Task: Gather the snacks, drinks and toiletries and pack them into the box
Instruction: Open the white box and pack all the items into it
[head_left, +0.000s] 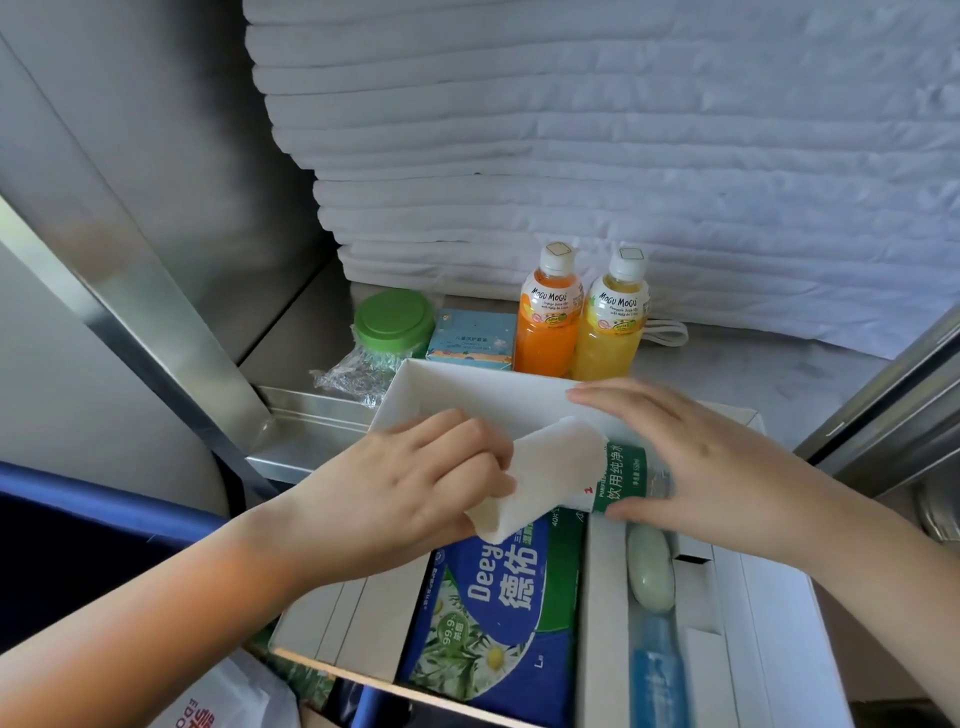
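Note:
A white box (769, 639) with dividers lies open in front of me. In it lie a blue wet-wipes pack (498, 623), a pale green oval item (649, 571) and a blue tube (657, 675). My left hand (410, 493) grips a folded white towel (540, 478) over the box. My right hand (691, 457) holds a water bottle with a green label (623, 478) lying against the towel. Behind the box stand an orange juice bottle (549, 317) and a yellow juice bottle (613, 322).
On the metal shelf (753, 364) behind the box sit a green-lidded jar (395, 322) in clear wrap and a small light-blue carton (470, 332). Stacked white linens (623, 130) fill the back. A blue edge (104, 499) and a plastic bag (234, 696) lie lower left.

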